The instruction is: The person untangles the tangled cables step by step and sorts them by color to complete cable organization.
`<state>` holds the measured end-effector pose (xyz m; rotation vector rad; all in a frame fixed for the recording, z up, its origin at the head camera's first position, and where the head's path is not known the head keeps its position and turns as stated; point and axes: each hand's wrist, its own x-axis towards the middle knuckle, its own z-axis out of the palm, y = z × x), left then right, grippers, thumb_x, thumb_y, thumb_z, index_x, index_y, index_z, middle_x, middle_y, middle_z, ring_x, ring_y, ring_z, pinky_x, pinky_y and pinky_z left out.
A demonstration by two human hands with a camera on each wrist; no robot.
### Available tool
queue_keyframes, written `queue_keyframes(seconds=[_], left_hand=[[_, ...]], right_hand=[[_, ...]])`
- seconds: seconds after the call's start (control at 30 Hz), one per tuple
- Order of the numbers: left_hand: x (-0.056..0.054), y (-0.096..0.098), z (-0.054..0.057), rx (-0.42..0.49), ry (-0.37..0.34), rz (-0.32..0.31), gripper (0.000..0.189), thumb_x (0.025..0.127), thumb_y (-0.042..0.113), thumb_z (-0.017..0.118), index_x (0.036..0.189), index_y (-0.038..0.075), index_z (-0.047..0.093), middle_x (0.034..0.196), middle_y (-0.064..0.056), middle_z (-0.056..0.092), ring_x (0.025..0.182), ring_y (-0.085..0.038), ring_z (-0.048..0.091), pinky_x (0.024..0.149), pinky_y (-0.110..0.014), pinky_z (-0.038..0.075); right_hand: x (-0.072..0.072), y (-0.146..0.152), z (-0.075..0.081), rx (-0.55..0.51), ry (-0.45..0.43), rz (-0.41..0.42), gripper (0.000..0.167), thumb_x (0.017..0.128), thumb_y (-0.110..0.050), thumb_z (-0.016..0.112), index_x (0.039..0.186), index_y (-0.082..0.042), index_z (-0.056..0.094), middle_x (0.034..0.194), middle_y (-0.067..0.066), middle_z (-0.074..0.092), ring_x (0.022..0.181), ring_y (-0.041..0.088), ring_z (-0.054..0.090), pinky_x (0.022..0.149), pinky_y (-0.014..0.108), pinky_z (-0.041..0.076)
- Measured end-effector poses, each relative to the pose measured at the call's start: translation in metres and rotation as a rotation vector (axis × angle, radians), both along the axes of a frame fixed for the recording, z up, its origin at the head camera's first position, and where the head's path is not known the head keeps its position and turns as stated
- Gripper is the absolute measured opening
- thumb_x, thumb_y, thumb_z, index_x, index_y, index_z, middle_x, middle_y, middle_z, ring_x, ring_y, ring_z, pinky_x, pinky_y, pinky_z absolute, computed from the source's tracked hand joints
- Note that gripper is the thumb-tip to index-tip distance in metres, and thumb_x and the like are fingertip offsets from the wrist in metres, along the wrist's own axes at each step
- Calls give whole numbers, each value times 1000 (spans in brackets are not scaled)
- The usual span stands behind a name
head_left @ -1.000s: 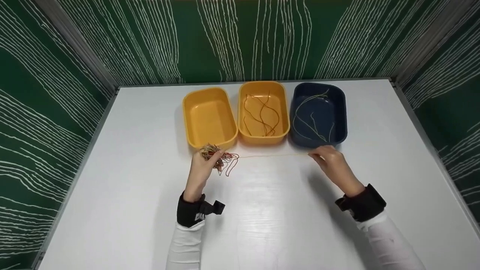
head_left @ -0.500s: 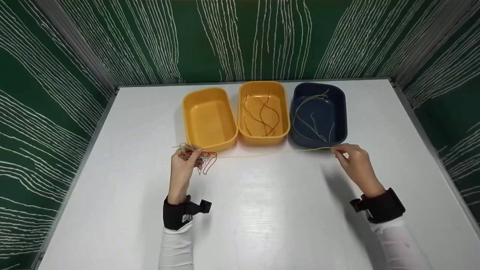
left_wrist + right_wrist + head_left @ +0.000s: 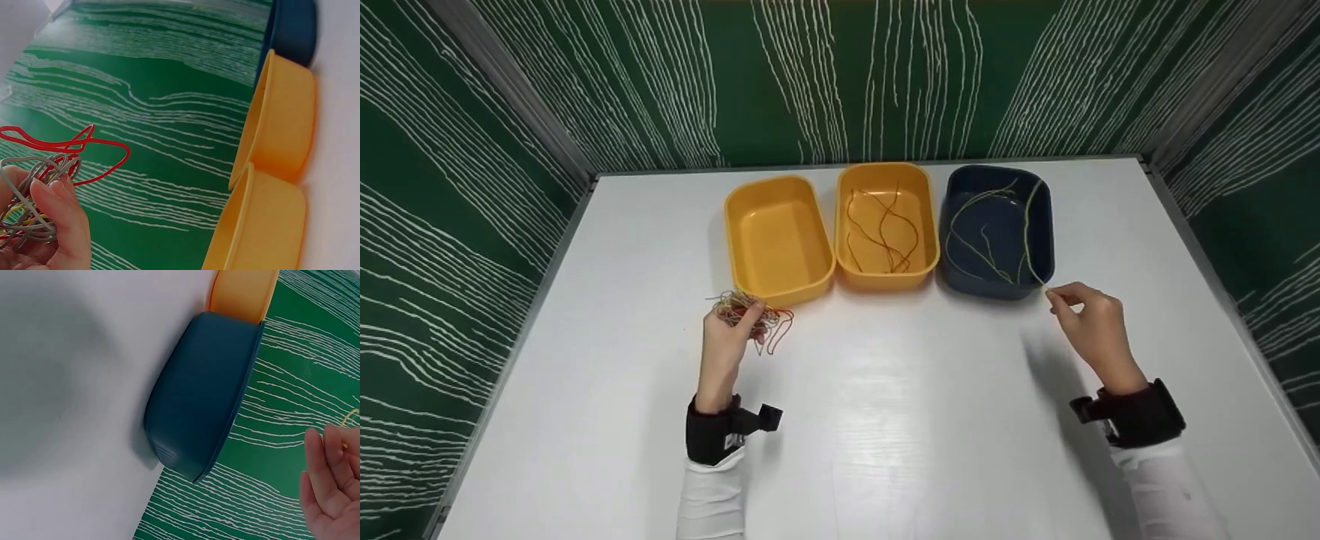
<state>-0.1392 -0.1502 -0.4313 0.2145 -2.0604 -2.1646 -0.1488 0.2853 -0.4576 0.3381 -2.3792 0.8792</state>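
My left hand (image 3: 727, 341) grips a tangled bundle of strings (image 3: 744, 313) in grey, red and yellow, close to the front of the left yellow bin (image 3: 780, 296). Red loops stick out past the thumb in the left wrist view. My right hand (image 3: 1091, 326) pinches the end of a yellow string (image 3: 1027, 225) between thumb and fingertips. That string stretches away from the fingers over the right side of the dark blue bin (image 3: 997, 286). Several yellowish strings (image 3: 990, 255) lie on the floor of this bin.
The middle yellow bin (image 3: 889, 280) stands between the other two and holds several orange-brown strings (image 3: 885, 232). All the bins sit in a row toward the back of a white table (image 3: 870, 420). Green walls (image 3: 855, 82) with white lines enclose the table.
My right hand has drawn the yellow string out of the bundle and moved rightward; the string now hangs over the blue bin. My left hand has shifted left with the bundle.
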Motion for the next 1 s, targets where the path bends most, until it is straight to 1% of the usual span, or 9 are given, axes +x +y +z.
queue_keyframes(seconds=[0.1, 0.2, 0.47, 0.67, 0.77, 0.9, 1.0], left_hand=[[1, 3, -3, -16, -4, -18, 9, 82, 3, 59, 85, -5, 55, 67, -5, 59, 47, -12, 51, 44, -21, 44], [1, 8, -5, -25, -8, -37, 8, 83, 3, 59, 83, -4, 56, 66, -5, 59, 47, -12, 52, 45, -21, 44], [1, 19, -8, -5, -3, -96, 5, 82, 2, 59, 80, -2, 56, 65, -4, 59, 50, -12, 52, 47, -21, 46], [1, 26, -9, -26, 1, -146, 7, 82, 3, 60, 82, -3, 58, 66, -4, 60, 50, -11, 52, 48, -21, 46], [1, 29, -9, -35, -1, -163, 8, 82, 4, 60, 82, -4, 58, 66, -3, 60, 49, -11, 51, 48, -21, 46], [1, 32, -9, -25, -12, -187, 10, 81, 3, 61, 85, -6, 58, 67, -3, 60, 51, -11, 52, 50, -21, 46], [1, 34, -9, -26, -11, -204, 12, 79, 2, 61, 86, -7, 59, 67, -2, 60, 52, -10, 52, 49, -21, 46]], right_hand=[[-1, -1, 2, -8, -38, -28, 3, 78, 5, 62, 80, 7, 64, 65, 13, 62, 55, 26, 55, 49, 10, 32], [-2, -3, 2, 3, -69, -42, 3, 78, 4, 62, 79, 6, 64, 64, 13, 62, 54, 27, 55, 49, 10, 31], [-11, -7, -2, 6, -94, -33, 4, 76, 8, 60, 78, 7, 64, 61, 13, 61, 53, 25, 54, 50, 12, 32], [-19, -9, -4, 3, -142, -38, 5, 78, 4, 60, 77, 7, 64, 61, 12, 61, 51, 20, 53, 50, 13, 32], [-25, -10, -6, 19, -173, -38, 7, 79, 3, 59, 78, 8, 63, 62, 14, 61, 52, 21, 53, 50, 19, 35], [-32, -11, -8, 29, -229, -34, 9, 80, 3, 57, 80, 10, 62, 65, 18, 61, 55, 28, 55, 53, 32, 39], [-36, -12, -8, 25, -271, -35, 10, 80, 3, 56, 80, 11, 62, 67, 20, 61, 58, 31, 56, 55, 37, 40]])
